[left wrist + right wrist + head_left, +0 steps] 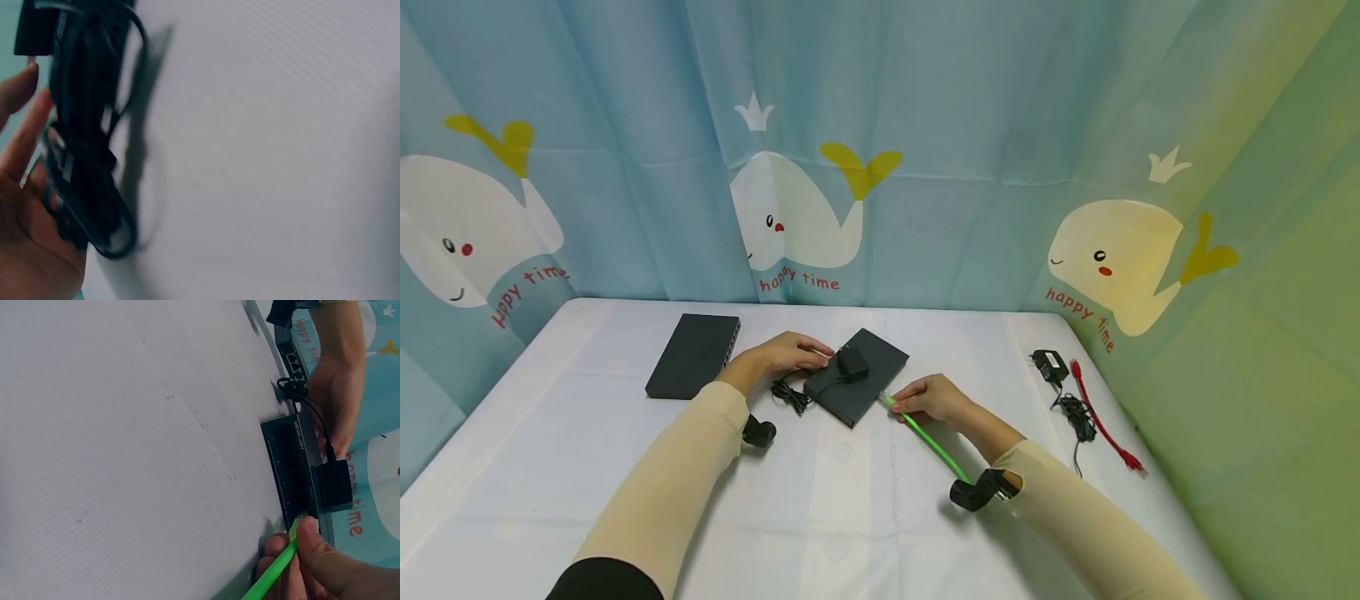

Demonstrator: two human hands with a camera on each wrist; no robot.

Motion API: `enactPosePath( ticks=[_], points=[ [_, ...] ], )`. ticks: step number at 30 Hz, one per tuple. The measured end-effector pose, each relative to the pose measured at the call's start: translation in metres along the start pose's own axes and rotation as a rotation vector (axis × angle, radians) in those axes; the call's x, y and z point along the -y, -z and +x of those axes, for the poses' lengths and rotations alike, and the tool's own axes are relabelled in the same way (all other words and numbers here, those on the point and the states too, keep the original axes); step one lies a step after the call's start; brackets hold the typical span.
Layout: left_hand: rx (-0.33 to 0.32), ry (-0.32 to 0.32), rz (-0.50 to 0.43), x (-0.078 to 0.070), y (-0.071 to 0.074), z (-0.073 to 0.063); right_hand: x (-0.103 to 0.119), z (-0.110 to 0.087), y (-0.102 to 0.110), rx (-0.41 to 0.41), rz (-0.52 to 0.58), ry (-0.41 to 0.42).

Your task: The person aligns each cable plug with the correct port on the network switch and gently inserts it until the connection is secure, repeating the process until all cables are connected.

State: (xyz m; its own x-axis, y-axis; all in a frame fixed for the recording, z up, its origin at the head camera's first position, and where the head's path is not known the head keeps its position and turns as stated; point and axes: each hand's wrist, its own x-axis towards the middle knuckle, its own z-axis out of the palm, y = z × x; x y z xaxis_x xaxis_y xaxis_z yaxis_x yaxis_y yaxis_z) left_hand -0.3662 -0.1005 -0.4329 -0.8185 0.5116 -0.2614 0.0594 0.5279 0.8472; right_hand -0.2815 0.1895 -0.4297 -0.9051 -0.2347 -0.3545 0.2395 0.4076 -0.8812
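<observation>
A black network switch lies turned at an angle mid-table, its row of ports facing me in the right wrist view. On top of it sits a black power adapter, whose bundled cord hangs off to the left. My right hand pinches the end of a green network cable, the plug meeting the end port of the switch; how deep it sits is hidden by the fingers. Loosely extended fingers of my left hand reach the switch's far left edge, beside the adapter.
Another black box with ports lies at the left. Toward the right edge are a second adapter with a bundled cord and a red network cable. A whale-print curtain hangs behind the white table.
</observation>
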Motion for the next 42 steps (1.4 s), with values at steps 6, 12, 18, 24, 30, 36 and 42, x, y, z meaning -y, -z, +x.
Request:
enactPosePath(
  ticks=[6, 12, 18, 24, 30, 36, 42],
  points=[
    [-0.065, -0.013, 0.083, -0.009, -0.001, 0.005, -0.003, 0.001, 0.0, 0.0, -0.014, 0.019],
    [-0.066, -0.013, 0.158, -0.013, 0.0, 0.008, -0.004, 0.0, 0.0, -0.006, -0.01, 0.017],
    [-0.027, 0.008, 0.103, -0.016, -0.002, 0.01, -0.004, 0.0, -0.001, -0.009, -0.007, 0.014],
    [0.007, 0.06, 0.019, -0.021, -0.001, 0.012, -0.003, 0.002, -0.002, -0.003, 0.027, 0.02],
    [0.012, 0.091, -0.058, -0.023, -0.003, 0.013, -0.002, 0.003, -0.002, -0.001, 0.049, 0.02],
    [0.017, 0.096, -0.091, -0.023, -0.004, 0.012, -0.001, 0.006, -0.001, 0.007, 0.056, -0.003],
    [0.018, 0.111, -0.11, -0.022, -0.003, 0.013, 0.001, 0.009, 0.0, 0.018, 0.044, -0.019]
  ],
)
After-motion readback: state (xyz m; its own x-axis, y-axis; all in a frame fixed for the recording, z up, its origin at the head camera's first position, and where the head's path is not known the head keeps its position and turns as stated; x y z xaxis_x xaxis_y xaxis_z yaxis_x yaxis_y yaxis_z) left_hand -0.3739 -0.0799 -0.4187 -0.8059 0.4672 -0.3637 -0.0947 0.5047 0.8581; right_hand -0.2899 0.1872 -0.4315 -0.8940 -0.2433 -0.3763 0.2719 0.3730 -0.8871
